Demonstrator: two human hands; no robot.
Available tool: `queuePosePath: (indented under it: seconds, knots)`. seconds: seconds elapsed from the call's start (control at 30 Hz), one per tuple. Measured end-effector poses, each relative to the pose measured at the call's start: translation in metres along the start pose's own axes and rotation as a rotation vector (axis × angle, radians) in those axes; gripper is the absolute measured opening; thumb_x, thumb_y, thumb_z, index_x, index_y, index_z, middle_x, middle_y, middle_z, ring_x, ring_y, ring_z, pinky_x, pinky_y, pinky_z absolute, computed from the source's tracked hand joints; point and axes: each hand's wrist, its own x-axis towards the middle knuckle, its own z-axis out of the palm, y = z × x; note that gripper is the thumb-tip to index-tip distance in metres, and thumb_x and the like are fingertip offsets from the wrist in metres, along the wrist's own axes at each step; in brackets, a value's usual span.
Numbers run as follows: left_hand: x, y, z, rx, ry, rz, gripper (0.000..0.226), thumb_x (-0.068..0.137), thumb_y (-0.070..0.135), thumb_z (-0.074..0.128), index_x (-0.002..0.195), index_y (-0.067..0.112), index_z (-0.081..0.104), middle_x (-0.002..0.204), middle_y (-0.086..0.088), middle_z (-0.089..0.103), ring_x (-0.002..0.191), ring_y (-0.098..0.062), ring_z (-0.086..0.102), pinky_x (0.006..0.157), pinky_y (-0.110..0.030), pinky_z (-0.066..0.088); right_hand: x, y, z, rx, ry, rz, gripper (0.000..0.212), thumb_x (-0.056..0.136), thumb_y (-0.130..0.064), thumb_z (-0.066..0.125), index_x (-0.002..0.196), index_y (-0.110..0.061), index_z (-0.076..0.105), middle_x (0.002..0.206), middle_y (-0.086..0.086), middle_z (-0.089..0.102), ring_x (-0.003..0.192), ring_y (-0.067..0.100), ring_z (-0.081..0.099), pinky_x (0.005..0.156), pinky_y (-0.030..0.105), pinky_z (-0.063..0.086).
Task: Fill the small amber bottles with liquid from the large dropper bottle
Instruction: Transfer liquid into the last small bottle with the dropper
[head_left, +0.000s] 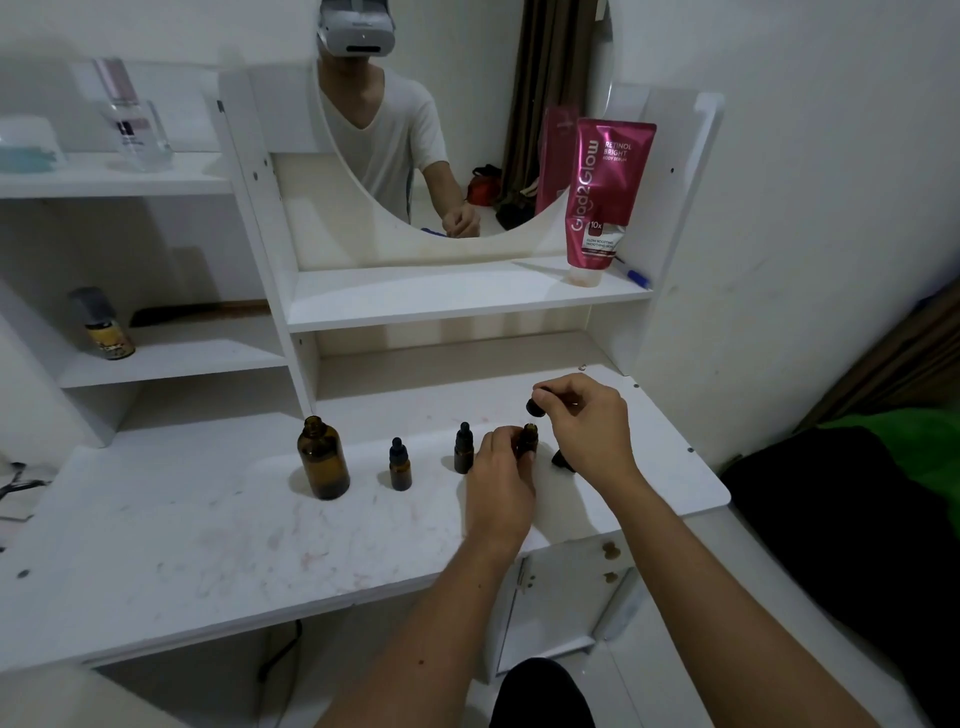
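Pink tube (602, 197) brand: "Glad2Glow", running lengthwise
Tube, top: "RETINOL BRIGHT BODY SERUM"
Tube, lower: "10x"; the smaller print under it is too blurred to read
Other labels: unreadable

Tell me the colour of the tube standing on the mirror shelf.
Pink, with white lettering, on the tube; the head view shows it.

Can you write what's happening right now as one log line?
left hand: holds open small bottle | right hand: holds dropper above it | large bottle: uncapped
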Motion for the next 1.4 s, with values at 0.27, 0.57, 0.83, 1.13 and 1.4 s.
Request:
queuePosePath:
  seconds: [0.27,0.57,0.83,1.13,1.4]
  knots:
    - [-0.002,0.003,-0.001,0.036,-0.008,-0.009,0.029,0.105,0.023,0.051,0.134,0.017,0.056,0.129,0.003,0.062,0.112,-0.016,0.062,0.097,-0.036,0.055,-0.004,-0.003,-0.001,-0.005,0.001,-0.022,0.010,0.098,-0.010,0.069,0.101,-0.013,0.078,0.088,-0.006,0.078,0.081,-0.007,0.071,0.075,0.005,0.049]
    - [-0.016,0.003,-0.012,0.015,-0.053,0.001,0.040,0.104,0.020,0.052,0.144,0.018,0.047,0.143,0.003,0.055,0.127,-0.019,0.056,0.105,-0.035,0.049,-0.011,-0.034,-0.024,0.029,0.070,-0.128,0.014,0.099,-0.014,0.069,0.111,-0.018,0.076,0.094,-0.010,0.078,0.090,-0.001,0.074,0.089,0.015,0.056]
    - [-0.041,-0.006,-0.049,-0.112,-0.059,-0.081,0.050,0.101,0.024,0.061,0.148,0.021,0.045,0.144,0.005,0.055,0.130,-0.010,0.053,0.113,-0.033,0.045,-0.028,-0.060,-0.019,0.025,0.081,-0.189,0.013,0.099,-0.013,0.069,0.110,-0.018,0.075,0.094,-0.010,0.077,0.089,-0.001,0.074,0.087,0.015,0.056]
    - [-0.059,-0.039,-0.147,-0.123,-0.024,-0.054,0.037,0.094,0.034,0.071,0.129,0.025,0.062,0.120,0.011,0.069,0.106,-0.001,0.065,0.096,-0.030,0.057,-0.046,-0.107,0.037,0.198,-0.035,-0.193,0.016,0.099,-0.016,0.070,0.115,-0.017,0.076,0.100,-0.010,0.077,0.095,-0.003,0.073,0.084,0.009,0.053]
    - [-0.048,-0.076,-0.224,-0.061,0.241,-0.107,0.026,0.085,0.032,0.081,0.100,0.026,0.061,0.097,0.013,0.066,0.090,-0.004,0.064,0.076,-0.026,0.055,-0.048,-0.141,0.100,0.276,-0.120,-0.244,0.017,0.100,-0.018,0.069,0.115,-0.015,0.076,0.106,-0.007,0.077,0.102,0.003,0.072,0.090,0.014,0.054]
